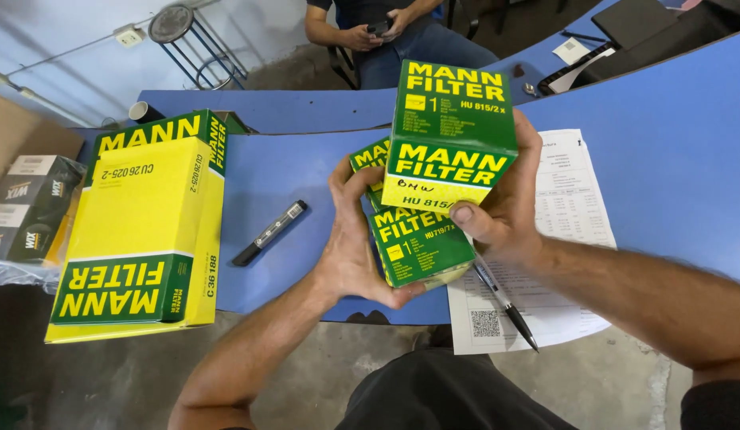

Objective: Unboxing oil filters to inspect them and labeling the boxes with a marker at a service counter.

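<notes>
**Two stacked filter cartons held over the blue desk**

The right hand [505,211] grips the upper green-and-yellow filter carton [449,131], thumb pressed on its front lower edge and fingers wrapped behind its far side; a pen [503,301] is tucked under the same hand, its tip pointing down over the printed sheet [573,207]. The left hand [358,243] closes around the lower filter carton [417,243], palm against its left face and fingertips hooked beneath its bottom corner. The upper carton sits on top of the lower one, tilted and offset to the right, so both are lifted just above the blue desk [672,151].

To handle the pair well, I judge the lower carton needs steady support from beneath while the top one stays squared on it, since the overhang could let it slip.

A black marker [270,232] lies to the left, near a large flat yellow filter box [147,231].
</notes>
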